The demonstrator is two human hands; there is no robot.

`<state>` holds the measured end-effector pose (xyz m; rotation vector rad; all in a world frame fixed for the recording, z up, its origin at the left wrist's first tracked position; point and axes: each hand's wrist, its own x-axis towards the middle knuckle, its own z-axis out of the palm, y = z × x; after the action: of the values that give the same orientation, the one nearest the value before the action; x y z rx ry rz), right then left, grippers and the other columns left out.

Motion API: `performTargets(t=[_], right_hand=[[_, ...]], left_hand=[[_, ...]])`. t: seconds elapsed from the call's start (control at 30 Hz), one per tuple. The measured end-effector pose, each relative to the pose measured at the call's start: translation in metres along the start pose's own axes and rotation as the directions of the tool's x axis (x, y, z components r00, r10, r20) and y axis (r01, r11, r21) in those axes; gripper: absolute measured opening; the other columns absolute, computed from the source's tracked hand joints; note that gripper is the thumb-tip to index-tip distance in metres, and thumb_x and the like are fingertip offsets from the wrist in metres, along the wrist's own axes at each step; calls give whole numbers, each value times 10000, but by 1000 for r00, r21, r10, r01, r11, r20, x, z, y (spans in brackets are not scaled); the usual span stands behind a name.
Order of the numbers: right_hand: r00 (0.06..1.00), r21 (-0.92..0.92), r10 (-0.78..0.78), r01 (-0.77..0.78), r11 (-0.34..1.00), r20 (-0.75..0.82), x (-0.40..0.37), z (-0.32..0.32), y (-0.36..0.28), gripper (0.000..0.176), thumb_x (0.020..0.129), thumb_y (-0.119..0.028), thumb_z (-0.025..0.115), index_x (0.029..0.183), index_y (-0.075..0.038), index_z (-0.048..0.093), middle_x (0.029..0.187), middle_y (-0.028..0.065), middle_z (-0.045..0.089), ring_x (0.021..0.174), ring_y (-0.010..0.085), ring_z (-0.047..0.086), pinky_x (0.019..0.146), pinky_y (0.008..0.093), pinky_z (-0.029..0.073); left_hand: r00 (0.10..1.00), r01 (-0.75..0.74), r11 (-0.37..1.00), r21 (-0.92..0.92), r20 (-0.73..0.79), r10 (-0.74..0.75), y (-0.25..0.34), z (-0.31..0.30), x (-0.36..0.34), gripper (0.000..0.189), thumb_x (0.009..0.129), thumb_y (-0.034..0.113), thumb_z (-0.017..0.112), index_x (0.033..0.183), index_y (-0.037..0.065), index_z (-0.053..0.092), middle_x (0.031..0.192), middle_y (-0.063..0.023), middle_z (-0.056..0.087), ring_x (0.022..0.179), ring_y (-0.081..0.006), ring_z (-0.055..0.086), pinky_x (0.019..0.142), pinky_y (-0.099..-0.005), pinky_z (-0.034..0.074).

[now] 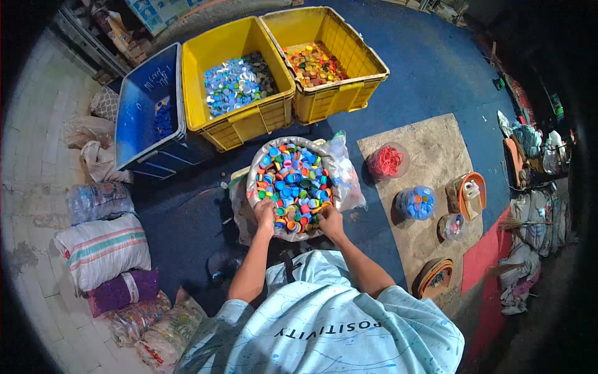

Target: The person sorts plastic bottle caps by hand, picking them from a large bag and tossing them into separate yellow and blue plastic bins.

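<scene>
A round basin (251,179) lined with a pale sack stands in front of me, full of mixed bottle caps (296,187) in blue, orange, green and red. At the basin's near left edge is my left hand (265,214), fingers curled in over the caps; what it holds, if anything, is too small to name. My right hand (330,221) lies at the near right edge, its fingers bent down among the caps, with an orange-yellow cap beside the fingertips. Whether it grips that cap is not clear.
Beyond the basin stand a blue bin (144,106), a yellow bin (246,124) of blue and white caps and another yellow bin (339,103) of red and yellow caps. Sacks (106,249) line the left. Containers, one of red pieces (387,161), stand on a mat (430,134) at right.
</scene>
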<state>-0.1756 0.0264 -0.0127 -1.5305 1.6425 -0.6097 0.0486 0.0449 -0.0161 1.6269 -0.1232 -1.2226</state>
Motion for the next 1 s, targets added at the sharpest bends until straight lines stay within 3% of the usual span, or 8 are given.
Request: performTargets(t=[0.1, 0.2, 0.4, 0.53, 0.7, 0.8, 0.83, 1.0], right_hand=[[998, -113, -43, 38, 993, -40, 9, 9, -11, 227, 738, -102, 635, 949, -19, 618, 774, 181, 614, 735, 375, 585, 684, 443, 461], [961, -267, -259, 225, 937, -101, 13, 10, -16, 286, 714, -108, 646, 990, -41, 610, 863, 172, 629, 825, 369, 571, 747, 443, 450], [876, -391, -438, 481, 785, 199, 24, 4, -23, 385, 685, -59, 618, 1070, -60, 602, 991, 136, 642, 921, 347, 532, 815, 430, 430], [876, -436, -390, 479, 762, 283, 32, 12, -20, 419, 682, -35, 599, 1101, -60, 598, 1024, 164, 611, 918, 346, 535, 813, 435, 422], [925, -195, -301, 347, 917, 230, 35, 15, -12, 337, 717, -39, 646, 1051, 0, 616, 974, 220, 580, 899, 395, 562, 793, 447, 468], [946, -194, -243, 285, 939, 214, 32, 11, -9, 363, 708, -43, 664, 1066, -6, 613, 942, 233, 573, 890, 398, 562, 779, 450, 474], [939, -195, -268, 310, 931, 214, 33, 11, -4, 349, 710, -48, 666, 1052, -3, 613, 922, 230, 571, 888, 399, 561, 772, 450, 474], [915, -211, -337, 383, 899, 221, 34, 11, 9, 251, 714, -56, 670, 951, 6, 611, 872, 212, 575, 884, 394, 558, 746, 439, 474]], left_hand=[[985, -171, 971, 165, 19, 170, -24, -4, -3, 240, 806, 60, 627, 1021, -1, 539, 880, -83, 616, 763, -151, 585, 679, -278, 484], [956, -290, 915, 281, 42, 291, -42, -8, -11, 224, 771, 10, 661, 971, 1, 560, 865, -98, 644, 752, -190, 622, 706, -308, 499], [919, -394, 827, 402, 138, 370, -48, -18, -23, 273, 751, -9, 655, 1000, 3, 545, 880, -118, 636, 762, -188, 617, 704, -315, 499], [898, -428, 730, 533, 160, 409, -31, -11, -31, 333, 729, -2, 668, 1033, 11, 531, 944, -130, 626, 819, -234, 607, 744, -345, 487], [772, -573, 423, 702, 289, 566, -24, -4, -21, 467, 680, 42, 706, 1108, 19, 522, 1019, -132, 612, 1005, -328, 525, 888, -427, 396], [691, -653, 268, 708, 413, 593, -14, -1, -11, 507, 685, 74, 716, 1149, 36, 518, 1047, -133, 606, 1040, -333, 504, 910, -430, 367], [735, -618, 268, 739, 423, 530, -12, 0, -8, 520, 698, 101, 715, 1177, 64, 516, 1084, -125, 597, 1067, -321, 487, 919, -437, 350], [686, -633, 113, 766, 487, 541, -9, 7, -2, 495, 720, 129, 709, 1176, 90, 522, 1101, -97, 591, 1079, -302, 474, 921, -455, 332]])
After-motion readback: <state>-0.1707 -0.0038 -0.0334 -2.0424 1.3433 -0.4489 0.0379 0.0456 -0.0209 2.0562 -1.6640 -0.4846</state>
